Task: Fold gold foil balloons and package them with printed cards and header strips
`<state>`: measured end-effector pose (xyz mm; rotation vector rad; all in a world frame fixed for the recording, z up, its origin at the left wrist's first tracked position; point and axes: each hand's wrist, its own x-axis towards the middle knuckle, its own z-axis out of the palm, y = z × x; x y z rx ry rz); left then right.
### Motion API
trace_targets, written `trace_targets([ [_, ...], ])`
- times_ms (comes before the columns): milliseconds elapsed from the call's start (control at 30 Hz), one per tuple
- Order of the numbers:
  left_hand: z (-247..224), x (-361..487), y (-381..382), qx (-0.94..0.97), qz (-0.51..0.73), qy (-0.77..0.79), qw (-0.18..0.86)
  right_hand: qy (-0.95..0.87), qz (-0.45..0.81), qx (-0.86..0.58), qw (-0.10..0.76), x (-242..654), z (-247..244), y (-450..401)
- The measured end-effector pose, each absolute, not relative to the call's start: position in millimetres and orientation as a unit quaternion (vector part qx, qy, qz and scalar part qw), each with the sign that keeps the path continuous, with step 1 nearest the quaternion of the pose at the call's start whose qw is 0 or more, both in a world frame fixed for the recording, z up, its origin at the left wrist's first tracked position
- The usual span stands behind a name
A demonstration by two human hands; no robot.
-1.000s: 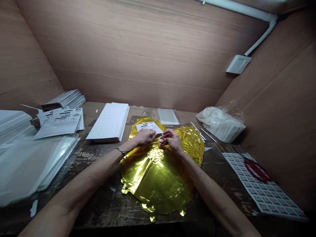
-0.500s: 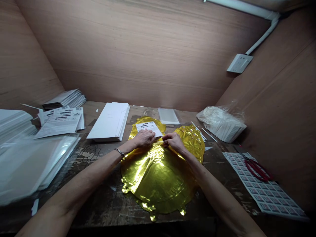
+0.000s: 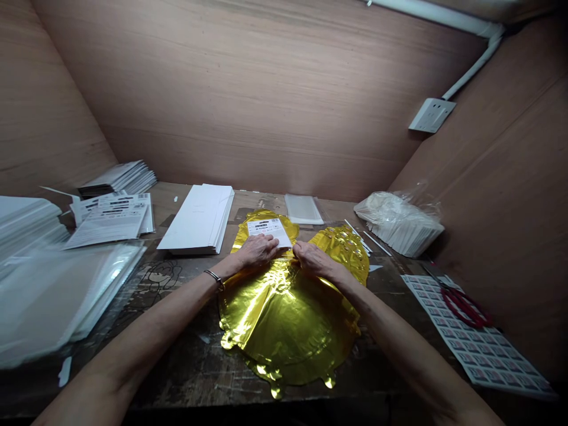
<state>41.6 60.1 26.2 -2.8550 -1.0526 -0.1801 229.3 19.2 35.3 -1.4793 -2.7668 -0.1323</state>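
Note:
Spread on the dark table is a shiny gold foil balloon [image 3: 293,331], flat, with small tabs along its near edge and two lobes at the far side. A white printed card [image 3: 266,227] lies on its left lobe. My left hand [image 3: 257,249] has its fingers curled over the card's near edge, gripping it. Just right of the card, my right hand [image 3: 310,258] is closed in a pinch over the foil. What sits between its fingertips is hidden.
White card stacks [image 3: 195,219] and printed cards [image 3: 110,219] stand left, beside plastic sleeves [image 3: 106,296]. Clear bags [image 3: 304,209] lie behind the foil. To the right are a wrapped white bundle [image 3: 399,222], thin white sticks [image 3: 377,243], a sticker sheet [image 3: 477,340] and red-handled scissors [image 3: 465,306].
My right hand has turned, its fingers closing in lower beside the card. The card has shifted very slightly right, with my left hand still on it.

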Motion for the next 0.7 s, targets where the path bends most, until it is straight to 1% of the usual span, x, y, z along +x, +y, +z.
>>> trace_targets([
  [67,25,39,62,-0.93,-0.056,-0.36,0.046,-0.88,-0.056,-0.471,-0.004,234,36,17],
  [133,23,36,63,-0.926,-0.056,-0.371,0.043,-0.868,-0.065,-0.492,0.02,239,37,15],
  [233,22,35,63,-0.924,-0.059,-0.375,0.039,-0.834,-0.076,-0.533,0.122,241,42,12],
  [300,21,36,62,-0.925,-0.059,-0.374,0.039,-0.821,-0.063,-0.534,0.194,237,44,12],
  [333,21,37,61,-0.925,-0.058,-0.374,0.039,-0.822,-0.048,-0.527,0.213,234,44,12],
  [400,20,37,60,-0.925,-0.056,-0.373,0.04,-0.839,-0.009,-0.502,0.21,227,40,15],
  [533,21,34,60,-0.932,-0.045,-0.357,0.035,-0.863,0.07,-0.478,0.144,215,24,22],
  [600,21,33,64,-0.933,-0.052,-0.356,0.023,-0.855,0.098,-0.489,0.143,213,17,24],
  [700,17,37,73,-0.913,-0.099,-0.395,0.026,-0.842,0.126,-0.499,0.164,211,13,26],
])
